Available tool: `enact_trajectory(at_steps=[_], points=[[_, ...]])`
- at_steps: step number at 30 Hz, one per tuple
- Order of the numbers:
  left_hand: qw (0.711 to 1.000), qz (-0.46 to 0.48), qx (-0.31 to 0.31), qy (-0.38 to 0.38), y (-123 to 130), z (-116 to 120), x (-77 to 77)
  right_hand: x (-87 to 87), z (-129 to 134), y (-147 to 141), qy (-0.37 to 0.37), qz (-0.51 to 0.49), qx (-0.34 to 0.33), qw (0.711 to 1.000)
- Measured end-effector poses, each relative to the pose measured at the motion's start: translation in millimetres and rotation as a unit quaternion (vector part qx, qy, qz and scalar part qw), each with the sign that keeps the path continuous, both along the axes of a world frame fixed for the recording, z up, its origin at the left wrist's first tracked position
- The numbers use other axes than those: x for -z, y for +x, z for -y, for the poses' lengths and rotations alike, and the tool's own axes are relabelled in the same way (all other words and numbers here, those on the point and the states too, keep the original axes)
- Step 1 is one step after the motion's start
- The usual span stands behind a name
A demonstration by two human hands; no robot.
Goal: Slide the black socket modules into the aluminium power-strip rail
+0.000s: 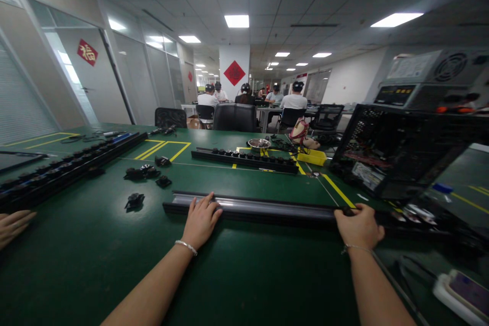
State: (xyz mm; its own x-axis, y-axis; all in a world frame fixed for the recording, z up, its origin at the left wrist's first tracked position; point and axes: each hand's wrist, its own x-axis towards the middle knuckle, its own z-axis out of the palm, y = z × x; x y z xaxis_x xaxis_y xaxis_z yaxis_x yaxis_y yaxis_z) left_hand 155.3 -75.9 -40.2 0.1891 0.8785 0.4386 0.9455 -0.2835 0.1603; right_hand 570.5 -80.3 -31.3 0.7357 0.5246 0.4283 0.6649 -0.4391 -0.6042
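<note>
A long black channel rail point(267, 208) with a shiny grey inner face lies across the green table in front of me. My left hand point(202, 218) is laid over its left part, fingers bent across to the far edge, holding it. At the rail's right part, my right hand point(359, 226) is closed on a small black part point(347, 211), mostly hidden by the fingers. Several small black parts point(134, 201) lie loose left of the rail. Farther back, a shorter black rail point(248, 160) carries a row of black parts.
Another person's hand point(14, 225) reaches in at the left edge, near a long filled rail point(69, 165). An open computer case point(397, 153) stands at right. A metal bowl point(259, 143), a yellow tray point(311, 157) and a phone point(468, 288) are on the table.
</note>
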Motion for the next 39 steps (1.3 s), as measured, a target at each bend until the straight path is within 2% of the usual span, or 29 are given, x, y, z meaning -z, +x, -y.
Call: enact_trajectory(at_steps=[17,39], points=[[1.000,0.000,0.002,0.006,0,0,0.1,-0.7,0,-11,0.017,0.024,-0.016,0.999],[1.000,0.003,0.004,0.009,-1,-2,3.0,-0.1,-3,-26,-0.004,0.063,-0.080,0.995]])
